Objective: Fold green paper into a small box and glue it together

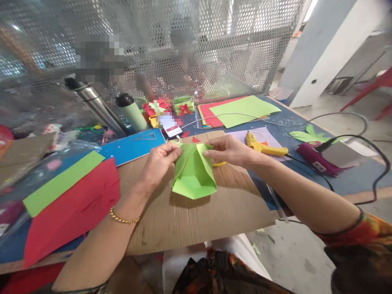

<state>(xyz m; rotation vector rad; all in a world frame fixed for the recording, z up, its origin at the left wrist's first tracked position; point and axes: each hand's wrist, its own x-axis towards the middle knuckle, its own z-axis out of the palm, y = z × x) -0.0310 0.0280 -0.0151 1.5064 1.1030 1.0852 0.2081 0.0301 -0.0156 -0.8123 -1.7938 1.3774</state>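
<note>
A folded light-green paper piece [196, 173], shaped like a small open bag, stands over a brown cardboard sheet [171, 224]. My left hand [162, 161] pinches its far left edge between thumb and fingers. On the opposite side, my right hand [228, 150] grips the far right edge, thumb on the inner face. The wide end of the paper faces me, with its flap spread. Behind my right hand, part of a yellow object [219, 164] peeks out on the cardboard; its kind is hidden.
A yellow glue gun [263, 148] lies on purple paper at right, its cord trailing near a magenta item [318, 159]. A phone [170, 124], a steel flask [99, 108] and a green bottle [132, 112] stand behind. Red paper [73, 208] and stacked sheets [245, 110] flank the cardboard.
</note>
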